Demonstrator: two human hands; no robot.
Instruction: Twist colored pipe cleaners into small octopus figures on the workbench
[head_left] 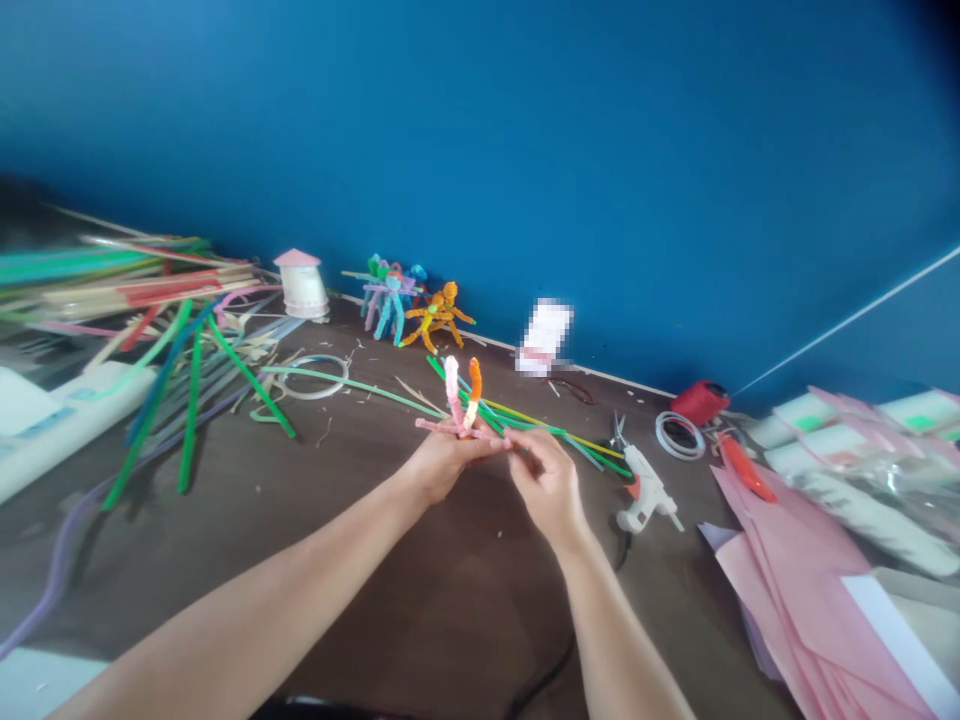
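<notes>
Near the middle of the dark table, my left hand [442, 462] is closed around a small figure of pipe cleaners [453, 395]. Pink and white stems stick up from it, along with an orange-tipped one, and a pink piece points out to the left. My right hand [546, 470] pinches the end of a pink stem on the figure's right side, its thumb and finger meeting near my left fingertips. Just behind both hands lie loose green, yellow and blue pipe cleaners [517, 415].
Finished pipe-cleaner figures [390, 300] stand by the blue wall, beside a white spool with a pink top [301, 288]. A glue gun [646, 490], scissors [618, 428] and red thread spool [701, 402] lie right. Pink sheets [795, 580] cover the right edge; pipe-cleaner bundles [135, 285] fill the left.
</notes>
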